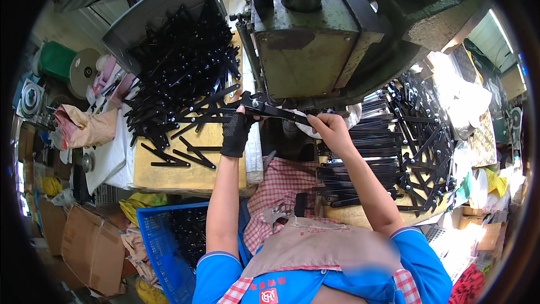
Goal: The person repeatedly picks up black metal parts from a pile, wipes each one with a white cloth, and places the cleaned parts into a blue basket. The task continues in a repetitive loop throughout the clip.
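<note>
My left hand [236, 131], in a black fingerless glove, grips a black jointed metal linkage [280, 112] near its bright rivet. Thumb and fingers of my bare right hand [331, 130] pinch the right end of the same linkage. It spans between both hands just below the head of a green press machine [308, 63]. What sits directly under the press head is mostly hidden by the linkage and my hands. Beside my left hand, a large heap of black jointed metal bars [181, 71] spreads over a yellow-topped table [190, 179].
A tipped grey plastic bin [122, 36] backs the heap. Right of the press, flat black metal bars [363, 147] lie in rows, with riveted linkages [426, 147] piled beyond. A blue plastic crate [147, 236] holding black parts stands below left, near cardboard boxes [86, 245].
</note>
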Demonstrator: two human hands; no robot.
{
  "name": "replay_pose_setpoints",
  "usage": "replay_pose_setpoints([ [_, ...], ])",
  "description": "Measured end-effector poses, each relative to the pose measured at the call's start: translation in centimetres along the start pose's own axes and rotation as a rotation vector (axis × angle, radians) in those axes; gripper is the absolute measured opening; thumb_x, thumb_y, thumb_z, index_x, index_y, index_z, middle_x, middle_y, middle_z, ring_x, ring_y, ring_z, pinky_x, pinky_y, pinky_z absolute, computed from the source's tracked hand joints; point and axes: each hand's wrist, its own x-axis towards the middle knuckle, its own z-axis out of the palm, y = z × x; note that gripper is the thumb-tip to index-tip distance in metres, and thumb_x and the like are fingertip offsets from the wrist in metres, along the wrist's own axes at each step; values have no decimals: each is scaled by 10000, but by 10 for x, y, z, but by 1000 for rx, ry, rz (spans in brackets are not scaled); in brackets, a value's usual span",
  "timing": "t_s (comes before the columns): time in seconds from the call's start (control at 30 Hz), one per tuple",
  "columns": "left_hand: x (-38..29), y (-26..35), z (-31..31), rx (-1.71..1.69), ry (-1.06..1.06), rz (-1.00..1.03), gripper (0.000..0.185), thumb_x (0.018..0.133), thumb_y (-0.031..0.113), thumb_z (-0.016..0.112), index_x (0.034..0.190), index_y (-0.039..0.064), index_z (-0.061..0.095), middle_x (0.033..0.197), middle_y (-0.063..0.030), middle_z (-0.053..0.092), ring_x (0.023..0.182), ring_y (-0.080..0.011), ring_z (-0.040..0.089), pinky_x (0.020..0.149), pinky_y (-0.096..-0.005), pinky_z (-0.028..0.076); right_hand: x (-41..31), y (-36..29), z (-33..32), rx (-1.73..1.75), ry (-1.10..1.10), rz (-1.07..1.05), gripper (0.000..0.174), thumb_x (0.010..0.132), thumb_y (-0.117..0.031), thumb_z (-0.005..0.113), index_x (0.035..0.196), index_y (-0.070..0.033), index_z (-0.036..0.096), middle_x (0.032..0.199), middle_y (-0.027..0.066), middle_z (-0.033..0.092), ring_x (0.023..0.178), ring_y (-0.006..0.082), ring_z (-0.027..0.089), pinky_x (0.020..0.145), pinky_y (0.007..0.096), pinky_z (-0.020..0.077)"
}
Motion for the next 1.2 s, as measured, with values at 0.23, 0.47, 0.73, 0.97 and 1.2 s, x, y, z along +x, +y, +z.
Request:
replay_pose_setpoints([
  [0.23, -9, -27, -29, -33, 39, -118, 283, 997, 268, 491, 1021, 9, 603, 907, -82, 632, 815, -171, 603, 842, -368, 516, 13, 25, 1, -27, 11, 54, 412, 925, -354, 619, 758, 22, 629, 587, -28, 439, 580, 63, 391, 527, 261, 334],
  [0.47, -24, -29, -31, -182, -12, -109, 241, 967, 174, 495, 1122, 16, 591, 990, -95, 649, 943, -222, 612, 900, -418, 503, -67, 36, -67, -535, -161, -205, 365, 748, -331, 762, 964, -51, 674, 846, 81, 595, 780, 218, 609, 699, 325, 490],
  [0.73, -37, -15, -4, -421, 149, -22, 254, 986, 192, 479, 1126, 13, 594, 1045, -127, 650, 934, -263, 628, 898, -417, 513, -96, 89, -82, -697, -42, -592, 161, 741, -106, 750, 899, -100, 721, 813, 38, 605, 717, 232, 612, 629, 340, 485],
  [0.97, -204, 57, -156, -259, 677, -95, 285, 898, 322, 546, 1045, 91, 627, 942, -33, 643, 784, -150, 602, 588, -318, 477, -91, 58, -82, -711, 41, -679, 107, 744, -30, 717, 807, -55, 634, 742, 59, 632, 656, 243, 595, 614, 350, 470],
  [1.2, -304, 50, -218, 1608, 1147, 162, 348, 837, 120, 651, 1160, 0, 603, 1069, -150, 608, 1020, -294, 561, 925, -382, 446, -34, -7, -9, -160, -22, -280, 137, 886, -101, 659, 884, 10, 579, 666, 127, 623, 568, 218, 618, 547, 305, 467],
])
